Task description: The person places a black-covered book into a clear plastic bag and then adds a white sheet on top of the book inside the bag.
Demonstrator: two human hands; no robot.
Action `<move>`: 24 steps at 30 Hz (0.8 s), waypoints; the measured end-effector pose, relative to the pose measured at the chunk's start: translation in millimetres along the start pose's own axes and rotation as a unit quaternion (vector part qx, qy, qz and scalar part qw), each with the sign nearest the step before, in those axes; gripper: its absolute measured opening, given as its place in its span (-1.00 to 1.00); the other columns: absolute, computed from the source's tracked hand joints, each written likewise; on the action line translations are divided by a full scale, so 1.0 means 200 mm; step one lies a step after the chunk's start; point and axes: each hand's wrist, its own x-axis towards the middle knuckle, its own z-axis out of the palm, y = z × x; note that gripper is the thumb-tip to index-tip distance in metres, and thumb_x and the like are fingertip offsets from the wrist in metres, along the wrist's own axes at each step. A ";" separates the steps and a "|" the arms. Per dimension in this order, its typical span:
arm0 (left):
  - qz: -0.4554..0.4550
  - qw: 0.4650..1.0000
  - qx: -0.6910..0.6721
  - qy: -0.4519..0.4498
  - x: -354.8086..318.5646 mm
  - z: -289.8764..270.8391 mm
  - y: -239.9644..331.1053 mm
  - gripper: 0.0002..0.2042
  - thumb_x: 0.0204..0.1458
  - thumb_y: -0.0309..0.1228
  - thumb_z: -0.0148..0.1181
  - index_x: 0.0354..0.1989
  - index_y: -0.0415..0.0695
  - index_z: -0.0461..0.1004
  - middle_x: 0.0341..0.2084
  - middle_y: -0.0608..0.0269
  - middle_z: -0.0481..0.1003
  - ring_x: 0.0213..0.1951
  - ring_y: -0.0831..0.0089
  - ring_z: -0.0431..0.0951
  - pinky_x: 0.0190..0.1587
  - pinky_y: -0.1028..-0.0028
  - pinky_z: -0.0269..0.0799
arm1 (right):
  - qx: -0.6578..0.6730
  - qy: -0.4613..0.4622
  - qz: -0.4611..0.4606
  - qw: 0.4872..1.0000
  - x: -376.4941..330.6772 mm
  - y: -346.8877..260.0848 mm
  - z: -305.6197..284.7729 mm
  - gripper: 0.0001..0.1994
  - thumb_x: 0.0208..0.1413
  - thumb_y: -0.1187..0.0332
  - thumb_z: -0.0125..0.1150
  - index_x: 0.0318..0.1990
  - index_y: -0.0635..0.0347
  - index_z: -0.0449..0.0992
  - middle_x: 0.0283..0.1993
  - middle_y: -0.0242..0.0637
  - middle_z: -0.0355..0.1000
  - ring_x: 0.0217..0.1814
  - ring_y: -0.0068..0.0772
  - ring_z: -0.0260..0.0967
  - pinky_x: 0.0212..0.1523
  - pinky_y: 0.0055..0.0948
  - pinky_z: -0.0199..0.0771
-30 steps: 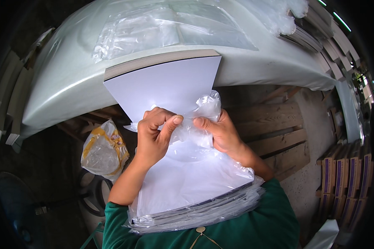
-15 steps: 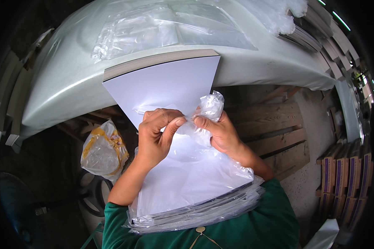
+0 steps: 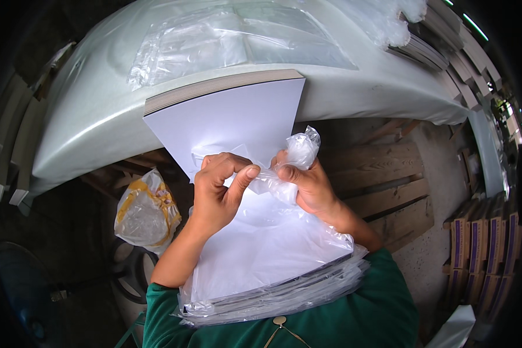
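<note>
A thick stack of white boards point(image 3: 267, 255), wrapped in a clear plastic bag, lies against my green shirt. Above it, my right hand point(image 3: 308, 184) is closed around the bag's gathered plastic point(image 3: 303, 149), with a crumpled tuft sticking out past the fingers. My left hand point(image 3: 220, 182) pinches thumb to forefinger at the left end of the stretched, twisted plastic between the hands. Whether it holds anything besides that plastic is too small to tell. Beyond the hands, another white stack point(image 3: 232, 110) with layered edges leans on the table edge; my hands hide where the two meet.
A covered table point(image 3: 98, 110) curves across the far side, with flat clear plastic bags point(image 3: 238, 37) on it. At left hangs a plastic bag with yellow markings point(image 3: 148, 211). Wooden slats point(image 3: 383, 168) lie at right, near stacked boxes point(image 3: 481, 243). Several boards point(image 3: 17, 133) stand far left.
My right hand has shifted slightly right, carrying the bunched plastic with it. The plastic between the hands is now drawn out into a tighter twist. My left hand has barely moved.
</note>
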 end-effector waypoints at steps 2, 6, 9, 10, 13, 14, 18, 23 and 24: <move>0.011 1.000 0.027 -0.010 0.00 0.01 0.01 -0.89 -0.06 -0.41 0.13 -0.53 -0.17 0.48 -0.56 0.33 0.49 -0.51 0.50 0.41 -0.27 0.54 0.12 | 0.019 -0.023 -0.003 1.000 0.01 0.01 -0.01 -0.83 -0.04 0.30 0.19 -0.45 0.19 0.39 -0.47 -0.49 0.31 -0.38 -0.69 0.23 -0.37 -0.63 0.21; 0.019 0.997 0.069 0.003 0.02 0.00 0.01 -0.88 -0.06 -0.40 0.14 -0.53 -0.17 0.49 -0.54 0.28 0.50 -0.52 0.49 0.40 -0.29 0.52 0.14 | 0.086 -0.011 0.024 0.996 0.00 -0.01 0.04 -0.81 -0.09 0.34 0.14 -0.58 0.13 0.27 -0.52 -0.46 0.23 -0.42 -0.64 0.18 -0.39 -0.58 0.17; -0.021 0.999 -0.019 0.016 0.01 0.01 -0.02 -0.80 0.04 -0.36 0.03 -0.56 -0.19 0.38 -0.57 0.26 0.47 -0.49 0.53 0.40 -0.32 0.55 0.25 | 0.135 -0.043 0.070 0.987 -0.01 -0.04 0.02 -0.79 -0.17 0.44 0.08 -0.65 0.08 0.16 -0.56 -0.43 0.19 -0.52 -0.62 0.12 -0.47 -0.58 0.14; -0.088 0.979 -0.182 0.028 0.02 0.01 -0.02 -0.78 0.06 -0.34 0.00 -0.57 -0.17 0.37 -0.61 0.29 0.44 -0.50 0.54 0.39 -0.34 0.55 0.25 | 0.151 -0.064 0.091 0.982 -0.02 -0.05 0.00 -0.79 -0.20 0.47 0.07 -0.66 0.07 0.13 -0.58 -0.43 0.18 -0.56 -0.62 0.11 -0.50 -0.59 0.12; -0.259 0.805 -0.533 0.038 0.06 -0.10 0.01 -0.72 0.13 -0.25 -0.14 -0.61 -0.06 0.24 -0.71 0.41 0.30 -0.56 0.55 0.34 -0.43 0.56 0.27 | -0.137 -0.065 0.111 0.982 -0.04 -0.17 0.02 -0.78 -0.20 0.48 0.06 -0.64 0.04 0.11 -0.62 -0.43 0.16 -0.65 -0.64 0.05 -0.60 -0.63 0.06; -0.277 0.780 -0.561 0.004 0.06 -0.15 -0.01 -0.76 0.11 -0.27 -0.08 -0.54 -0.11 0.30 -0.72 0.39 0.30 -0.61 0.52 0.30 -0.47 0.54 0.26 | -0.098 -0.055 0.095 0.989 -0.03 -0.17 0.00 -0.78 -0.20 0.49 0.06 -0.62 0.04 0.11 -0.62 -0.44 0.14 -0.65 -0.65 0.04 -0.60 -0.64 0.06; -0.197 0.814 -0.072 -0.542 -0.03 -0.07 0.03 -0.70 -0.12 -0.26 0.23 -0.49 -0.32 0.44 -0.56 0.12 0.44 -0.49 0.42 0.38 -0.37 0.52 0.28 | 0.135 0.003 0.025 0.990 0.04 -0.25 -0.07 -0.80 -0.14 0.60 0.02 -0.57 0.07 0.16 -0.60 -0.46 0.15 -0.68 -0.71 0.06 -0.68 -0.63 0.04; -0.243 0.786 -0.563 -0.084 0.03 -0.37 -0.05 -0.89 -0.06 -0.41 0.16 -0.44 -0.19 0.48 -0.49 0.13 0.49 -0.41 0.42 0.47 -0.27 0.35 0.36 | -0.340 -0.143 0.241 0.898 -0.01 -0.34 -0.24 -0.87 -0.02 0.49 0.06 -0.27 0.22 0.42 -0.29 -0.31 0.38 -0.21 -0.50 0.33 -0.22 -0.44 0.34; -0.270 0.801 -0.521 -0.114 0.00 -0.36 -0.04 -0.90 -0.07 -0.43 0.17 -0.44 -0.20 0.48 -0.52 0.14 0.49 -0.41 0.45 0.46 -0.27 0.38 0.36 | -0.237 -0.066 0.183 0.952 -0.02 -0.31 -0.26 -0.89 0.00 0.44 0.04 -0.29 0.20 0.42 -0.31 -0.32 0.38 -0.24 -0.49 0.33 -0.24 -0.44 0.35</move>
